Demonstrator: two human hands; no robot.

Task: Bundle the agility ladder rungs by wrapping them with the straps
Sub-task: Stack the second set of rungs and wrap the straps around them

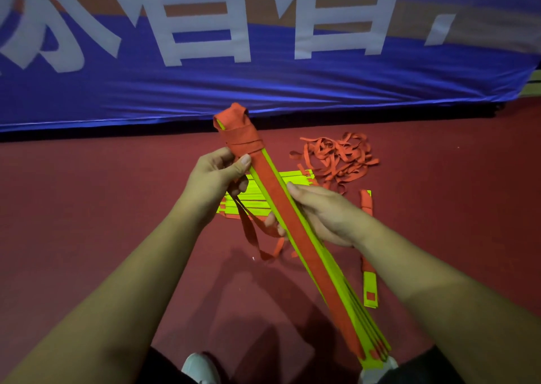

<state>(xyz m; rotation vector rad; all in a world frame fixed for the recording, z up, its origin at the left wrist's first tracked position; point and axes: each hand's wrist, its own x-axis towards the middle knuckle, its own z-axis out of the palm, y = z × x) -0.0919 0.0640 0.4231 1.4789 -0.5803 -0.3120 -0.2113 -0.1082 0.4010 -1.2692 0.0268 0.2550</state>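
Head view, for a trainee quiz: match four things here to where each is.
1 strap-wrapped bundle of yellow-green plastic rungs
2 tangled heap of orange fabric straps
3 blue banner with white characters
4 flat stack of yellow-green rungs

A behind the red floor
B gripped by left hand and right hand
C on floor, right of the stack
D on floor beneath the bundle

Pairs: 1-B, 2-C, 3-A, 4-D
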